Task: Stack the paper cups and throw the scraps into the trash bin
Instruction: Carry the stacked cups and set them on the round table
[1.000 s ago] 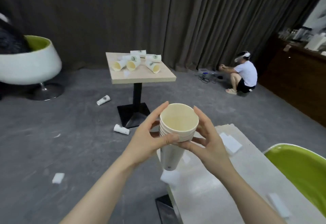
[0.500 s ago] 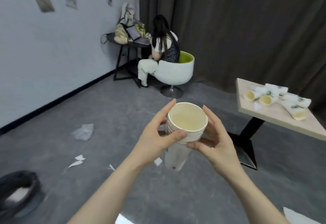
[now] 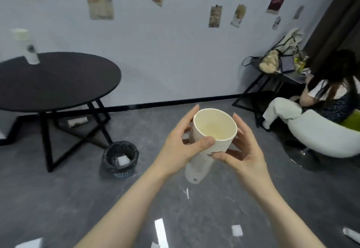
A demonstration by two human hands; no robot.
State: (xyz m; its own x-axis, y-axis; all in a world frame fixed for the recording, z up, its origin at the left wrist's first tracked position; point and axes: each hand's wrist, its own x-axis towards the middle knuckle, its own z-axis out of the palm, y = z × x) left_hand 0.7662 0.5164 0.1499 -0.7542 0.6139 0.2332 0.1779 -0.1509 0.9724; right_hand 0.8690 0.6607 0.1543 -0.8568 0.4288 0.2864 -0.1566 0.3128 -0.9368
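Right now both hands hold a tall stack of paper cups point(image 3: 209, 140) in the middle of the view, with the open top facing up. The left hand point(image 3: 183, 146) wraps its thumb and fingers round the rims near the top, and the right hand point(image 3: 244, 150) cups the other side with its thumb under the rims. I think two hands are used because a tall stack can wobble or slide apart. A small dark mark sits near the bottom of the lowest cup, but it is too small to read. At about 8 o'clock from the stack, the trash bin point(image 3: 120, 159) stands on the floor just beside a leg of the round black table point(image 3: 58, 80). It has a dark bag in it and a white scrap inside, so it looks ready for more. White paper scraps point(image 3: 237, 230) lie on the gray floor at 6 o'clock, well apart from the bin, so they are not yet thrown away. Another stack of cups point(image 3: 26, 46) stands on the table at 10 o'clock. At 3 o'clock a seated person point(image 3: 321, 99) sits in a white chair point(image 3: 323, 138). Pictures hang on the wall point(image 3: 175, 52), but their words are too blurry to read.
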